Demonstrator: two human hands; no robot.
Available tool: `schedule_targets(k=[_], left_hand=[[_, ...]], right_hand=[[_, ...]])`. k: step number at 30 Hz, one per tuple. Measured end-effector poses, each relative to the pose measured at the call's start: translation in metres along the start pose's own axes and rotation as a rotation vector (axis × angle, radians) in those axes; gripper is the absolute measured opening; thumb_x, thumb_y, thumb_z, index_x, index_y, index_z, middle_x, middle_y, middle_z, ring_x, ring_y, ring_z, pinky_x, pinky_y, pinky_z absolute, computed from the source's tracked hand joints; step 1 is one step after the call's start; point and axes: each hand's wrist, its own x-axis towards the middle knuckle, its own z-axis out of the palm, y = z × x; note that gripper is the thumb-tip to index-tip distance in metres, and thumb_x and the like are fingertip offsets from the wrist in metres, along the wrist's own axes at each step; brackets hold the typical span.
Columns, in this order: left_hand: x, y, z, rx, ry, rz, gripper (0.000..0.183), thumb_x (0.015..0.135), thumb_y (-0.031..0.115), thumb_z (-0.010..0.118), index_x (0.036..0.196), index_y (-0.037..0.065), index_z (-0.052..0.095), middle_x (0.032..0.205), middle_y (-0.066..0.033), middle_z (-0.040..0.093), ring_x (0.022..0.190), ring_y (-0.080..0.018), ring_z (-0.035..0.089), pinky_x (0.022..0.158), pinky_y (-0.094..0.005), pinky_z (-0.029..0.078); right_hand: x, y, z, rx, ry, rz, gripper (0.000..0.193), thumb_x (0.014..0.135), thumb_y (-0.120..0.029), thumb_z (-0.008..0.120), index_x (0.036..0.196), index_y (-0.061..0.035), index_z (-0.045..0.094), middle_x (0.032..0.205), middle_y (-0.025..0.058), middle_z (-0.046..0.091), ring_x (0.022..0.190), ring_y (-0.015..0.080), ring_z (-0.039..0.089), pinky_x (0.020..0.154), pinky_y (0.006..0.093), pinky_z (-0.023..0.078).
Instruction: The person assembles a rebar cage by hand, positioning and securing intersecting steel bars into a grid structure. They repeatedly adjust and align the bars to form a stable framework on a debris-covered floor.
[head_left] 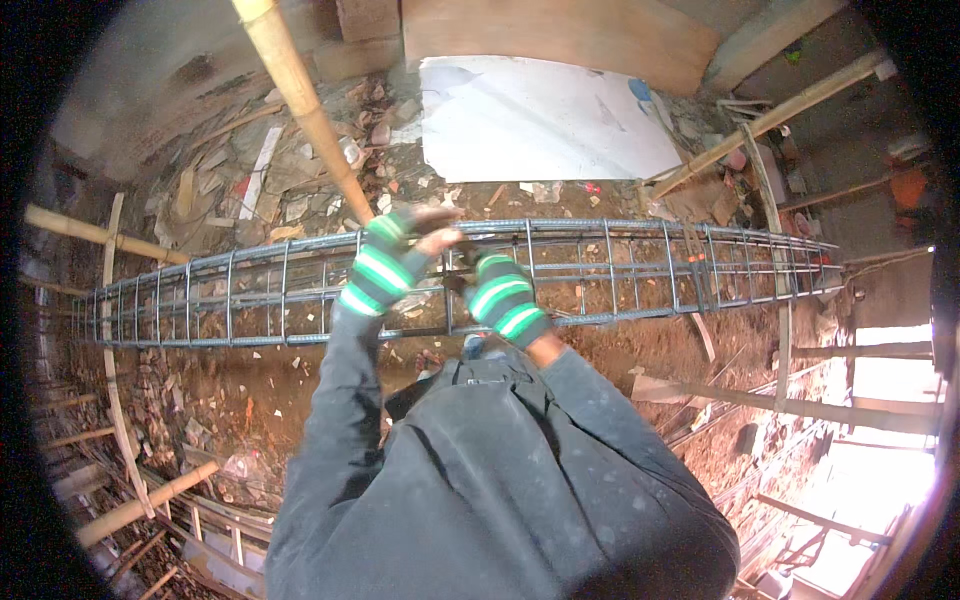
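Observation:
A long cage of grey steel reinforcing bars (640, 224) lies level across the view at chest height, with several square stirrups along it. My left hand (392, 258), in a dark fingerless glove with green and white stripes, reaches up to the cage's top bar, its bare fingertips pinching there. My right hand (503, 293), in a matching glove, is curled just to the right, around what looks like a small dark tool (462, 268) held against a stirrup. Its fingers are mostly hidden. My grey-sleeved arms and jacket fill the lower middle.
A bamboo pole (300, 95) slants up from behind my left hand. More bamboo props (770, 118) and timbers (800, 405) stand right and left. A white sheet (540, 115) and a plywood board (560, 35) lie beyond the cage. Rubble (230, 180) covers the red earth below.

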Motion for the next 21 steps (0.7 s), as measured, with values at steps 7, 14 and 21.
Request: schedule_targets(k=[7,14,21], left_hand=[[-0.1,-0.098,-0.084,0.299,0.545,-0.263,0.023,0.095,0.015,0.072,0.113,0.001,0.073,0.097,-0.0101,0.075,0.088,-0.015,0.068,0.083,-0.0329,0.055],[-0.136,-0.159,-0.073,0.517,0.605,-0.145,0.022,0.093,0.018,0.072,0.111,0.005,0.073,0.103,-0.0162,0.071,0.096,-0.031,0.068,0.088,-0.0413,0.053],[-0.14,-0.178,-0.046,0.693,0.666,-0.163,0.021,0.092,0.022,0.072,0.109,0.01,0.073,0.112,-0.0181,0.069,0.107,-0.0385,0.063,0.103,-0.0528,0.041]], right_hand=[[-0.056,0.189,-0.218,-0.588,0.437,0.134,0.031,0.092,-0.031,0.068,0.105,-0.0035,0.071,0.091,0.0187,0.071,0.083,0.0363,0.069,0.077,0.0468,0.055],[-0.099,0.343,-0.256,-0.855,0.183,0.54,0.045,0.096,-0.047,0.062,0.099,-0.0024,0.07,0.082,0.0216,0.07,0.081,0.0418,0.068,0.073,0.0503,0.053],[-0.112,0.335,-0.234,-0.897,0.208,0.549,0.05,0.099,-0.047,0.057,0.1,0.0023,0.065,0.092,0.0283,0.067,0.089,0.0474,0.066,0.078,0.0545,0.052]])
